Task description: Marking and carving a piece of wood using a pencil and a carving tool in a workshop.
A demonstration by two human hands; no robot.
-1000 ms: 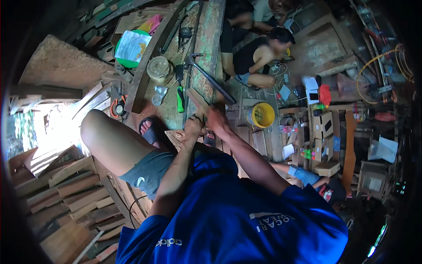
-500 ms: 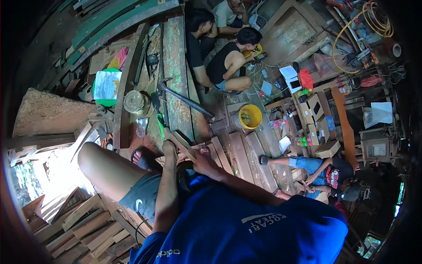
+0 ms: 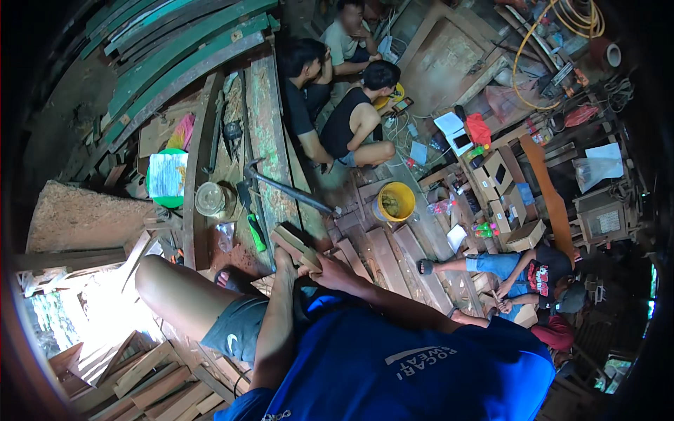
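I hold a short block of light brown wood (image 3: 296,247) between both hands, just in front of my body. My left hand (image 3: 283,262) is closed on its near left side. My right hand (image 3: 328,271) grips the other end, fingers wrapped about its edge. Just beyond the block, a claw hammer (image 3: 289,186) lies across the worn bench plank (image 3: 272,133). A green-handled tool (image 3: 257,233) rests left of the block, its dark end pointing away from me. Next to it stand a lidded glass jar (image 3: 212,200) and a crumpled clear plastic bag (image 3: 225,236).
A yellow bucket (image 3: 394,201) stands on the board floor. People sit at the far side and on the right. Stacked planks (image 3: 161,382) lie at lower left, green boards (image 3: 175,67) at upper left. Cardboard boxes (image 3: 500,172) and an orange hose (image 3: 519,70) are on the right.
The wood block has turned in my hands, so more of its broad faces show. My hands have shifted slightly to the right, away from the green-handled tool. The whole view has moved a little.
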